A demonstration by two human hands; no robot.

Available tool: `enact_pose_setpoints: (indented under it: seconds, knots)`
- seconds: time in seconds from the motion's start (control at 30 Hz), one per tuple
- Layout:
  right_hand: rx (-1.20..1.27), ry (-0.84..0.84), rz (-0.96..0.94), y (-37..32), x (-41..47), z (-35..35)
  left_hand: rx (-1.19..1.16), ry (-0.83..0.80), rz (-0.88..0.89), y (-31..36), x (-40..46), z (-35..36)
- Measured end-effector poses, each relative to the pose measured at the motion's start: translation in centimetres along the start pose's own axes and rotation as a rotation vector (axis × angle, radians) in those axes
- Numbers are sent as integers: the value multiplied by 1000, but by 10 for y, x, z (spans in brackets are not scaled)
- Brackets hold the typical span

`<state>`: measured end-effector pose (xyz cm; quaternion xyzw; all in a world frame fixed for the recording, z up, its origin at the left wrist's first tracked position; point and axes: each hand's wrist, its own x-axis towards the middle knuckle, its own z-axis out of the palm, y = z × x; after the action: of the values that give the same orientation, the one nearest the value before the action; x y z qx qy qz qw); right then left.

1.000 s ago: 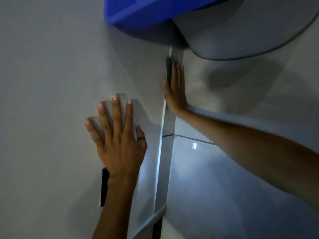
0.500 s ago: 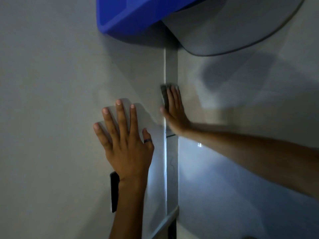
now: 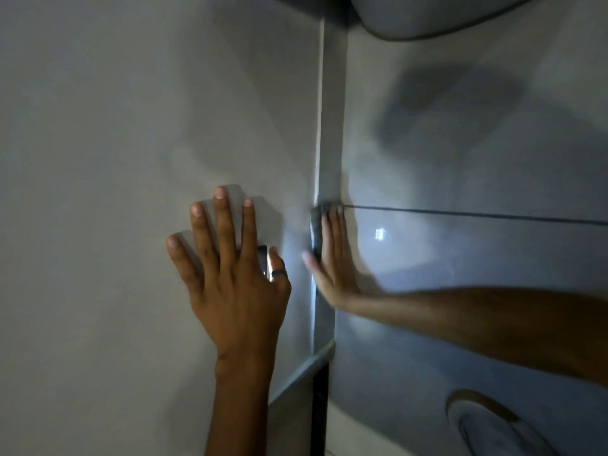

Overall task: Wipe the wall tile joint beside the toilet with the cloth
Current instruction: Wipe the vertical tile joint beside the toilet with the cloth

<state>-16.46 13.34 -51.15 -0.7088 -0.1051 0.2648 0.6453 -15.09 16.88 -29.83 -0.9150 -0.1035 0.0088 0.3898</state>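
My right hand (image 3: 330, 261) lies flat against the glossy tiled wall, pressing a dark cloth (image 3: 316, 230) onto the vertical corner joint (image 3: 318, 133). Only a thin dark edge of the cloth shows, along my fingers. My left hand (image 3: 230, 271) rests flat with spread fingers on the plain grey wall to the left of the joint, a dark ring on its thumb. A horizontal tile joint (image 3: 477, 214) runs right from my right fingertips.
A pale rounded fixture (image 3: 427, 14) hangs over the top of the corner. A curved white and grey object (image 3: 487, 422) sits at the bottom right. A dark gap (image 3: 319, 409) runs down below the corner.
My right hand has slid down the vertical joint with the cloth, from just under the fixture to the horizontal joint. The view shifted and the blue object at the top has left the frame.
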Motion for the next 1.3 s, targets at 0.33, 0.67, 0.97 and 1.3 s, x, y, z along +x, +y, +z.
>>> enact_pose_setpoints:
  seconds: [0.33,0.67,0.97,1.3]
  knots:
    - [-195,-583,-190,58,-118,14,26,-18,-28,6,8,5]
    - [84,268,-74,-22,141,-58,-47,-61,-53,11,30,-3]
    - [84,337,-53,-44,221,-103,-74,-99,-38,24,82,-12]
    - [-103,-467,-23,31,-106,7,-55,-140,0,20,89,-15]
